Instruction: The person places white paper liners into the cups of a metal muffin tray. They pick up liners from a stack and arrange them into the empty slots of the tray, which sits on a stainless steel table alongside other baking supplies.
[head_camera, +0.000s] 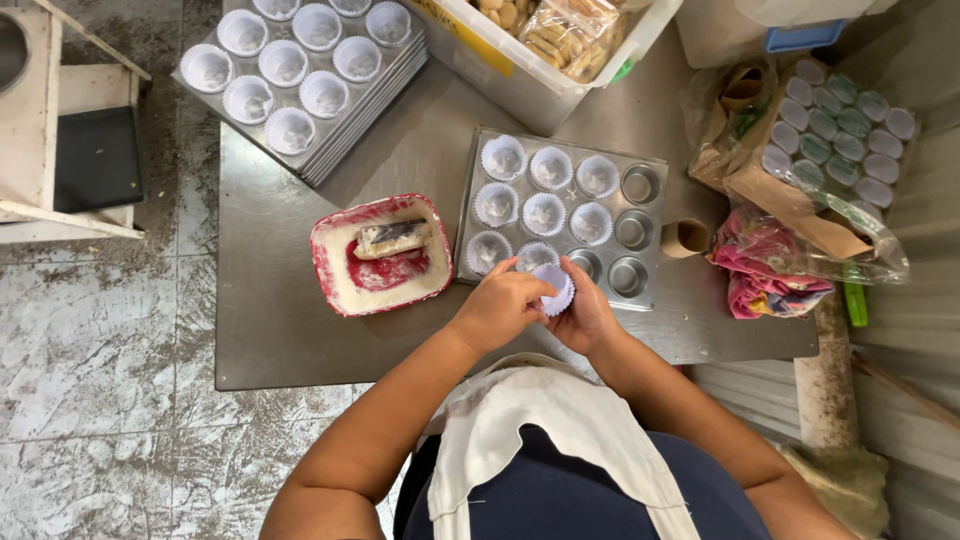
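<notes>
My left hand (500, 305) and my right hand (585, 315) meet over the near edge of a metal muffin tray (648, 215). Together they pinch a small stack of white paper baking cups (555, 288). Most cavities of the tray hold white paper liners; several on the right side are bare metal. A red square dish (328, 272) with white paste and a brush in it sits just left of the tray.
A stack of muffin trays (395, 75) lined with paper cups lies at the back left of the steel table (280, 340). A plastic bin (520, 90) of biscuits stands behind. Sleeves of cups in a box (840, 135), a cardboard roll (685, 237) and pink wrappers (765, 270) are at right.
</notes>
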